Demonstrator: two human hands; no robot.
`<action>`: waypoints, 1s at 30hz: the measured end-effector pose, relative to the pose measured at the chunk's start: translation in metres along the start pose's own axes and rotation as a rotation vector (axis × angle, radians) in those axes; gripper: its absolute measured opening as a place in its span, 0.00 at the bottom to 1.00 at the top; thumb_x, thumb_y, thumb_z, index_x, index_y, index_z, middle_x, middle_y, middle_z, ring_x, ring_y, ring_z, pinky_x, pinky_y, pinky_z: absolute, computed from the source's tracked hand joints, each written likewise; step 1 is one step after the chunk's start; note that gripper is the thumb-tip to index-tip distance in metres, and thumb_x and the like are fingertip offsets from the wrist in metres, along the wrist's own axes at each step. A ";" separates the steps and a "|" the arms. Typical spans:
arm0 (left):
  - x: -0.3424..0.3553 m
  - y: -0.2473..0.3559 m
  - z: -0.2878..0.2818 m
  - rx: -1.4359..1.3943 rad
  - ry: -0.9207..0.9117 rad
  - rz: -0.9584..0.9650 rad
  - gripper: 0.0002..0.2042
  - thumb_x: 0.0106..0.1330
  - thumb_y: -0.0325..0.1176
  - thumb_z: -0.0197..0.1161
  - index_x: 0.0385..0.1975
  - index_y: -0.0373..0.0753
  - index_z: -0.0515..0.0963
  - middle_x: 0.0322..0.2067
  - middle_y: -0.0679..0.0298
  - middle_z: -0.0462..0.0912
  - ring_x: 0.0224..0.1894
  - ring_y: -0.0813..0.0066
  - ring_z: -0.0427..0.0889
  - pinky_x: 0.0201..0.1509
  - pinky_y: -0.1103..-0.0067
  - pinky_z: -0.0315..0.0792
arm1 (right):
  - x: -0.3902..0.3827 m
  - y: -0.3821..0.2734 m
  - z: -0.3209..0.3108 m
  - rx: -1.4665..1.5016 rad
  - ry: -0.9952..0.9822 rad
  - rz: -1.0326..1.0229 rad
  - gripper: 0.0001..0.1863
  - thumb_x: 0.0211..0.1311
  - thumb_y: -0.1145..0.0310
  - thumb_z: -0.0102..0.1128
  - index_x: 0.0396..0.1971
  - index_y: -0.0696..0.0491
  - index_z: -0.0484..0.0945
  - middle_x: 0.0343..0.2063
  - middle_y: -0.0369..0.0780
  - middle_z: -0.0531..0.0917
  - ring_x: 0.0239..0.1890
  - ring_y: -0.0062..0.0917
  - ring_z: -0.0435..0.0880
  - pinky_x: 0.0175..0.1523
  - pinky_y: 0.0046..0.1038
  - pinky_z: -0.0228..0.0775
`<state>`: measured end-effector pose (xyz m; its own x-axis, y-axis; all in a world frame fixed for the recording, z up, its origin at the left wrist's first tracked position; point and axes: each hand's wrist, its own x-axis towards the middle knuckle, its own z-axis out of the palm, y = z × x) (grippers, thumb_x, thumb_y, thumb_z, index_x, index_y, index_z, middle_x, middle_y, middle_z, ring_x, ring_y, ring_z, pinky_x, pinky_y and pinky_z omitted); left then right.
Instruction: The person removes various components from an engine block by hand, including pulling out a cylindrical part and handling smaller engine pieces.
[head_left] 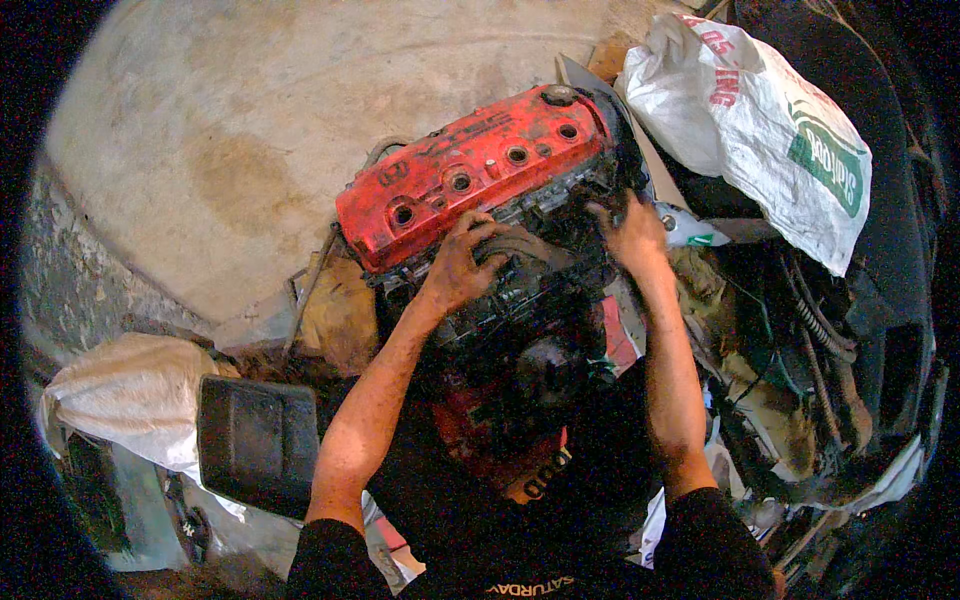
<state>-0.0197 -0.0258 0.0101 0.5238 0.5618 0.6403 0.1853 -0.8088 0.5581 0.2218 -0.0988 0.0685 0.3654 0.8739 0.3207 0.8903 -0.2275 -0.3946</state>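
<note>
An engine (450, 320) with a worn red valve cover (470, 150), which has several round holes along it, lies in front of me at a slant. My left hand (463, 265) has its fingers curled on a dark curved part (525, 245) just below the cover. My right hand (633, 235) reaches to the engine's dark right end, fingers bent among grimy parts; what they hold is too dark to make out.
A white printed sack (760, 140) lies at upper right, beside dark hoses (820, 340). At lower left are a beige sack (120, 390) and a black tray (255, 390). A stained pale floor (200, 120) spans the upper left, with brown cardboard (340, 310) left of the engine.
</note>
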 end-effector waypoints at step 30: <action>0.036 -0.053 -0.024 0.524 0.344 0.069 0.13 0.58 0.34 0.59 0.42 0.38 0.73 0.44 0.54 0.75 0.48 0.51 0.72 0.53 0.64 0.65 | 0.046 -0.041 0.097 0.419 0.587 -0.131 0.16 0.50 0.73 0.59 0.42 0.58 0.76 0.38 0.52 0.78 0.44 0.47 0.76 0.50 0.37 0.67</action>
<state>-0.0302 0.0417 0.0161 0.2673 0.4588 0.8474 0.5894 -0.7735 0.2329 0.1761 -0.0078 0.0158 0.4534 0.4817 0.7499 0.8010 0.1489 -0.5799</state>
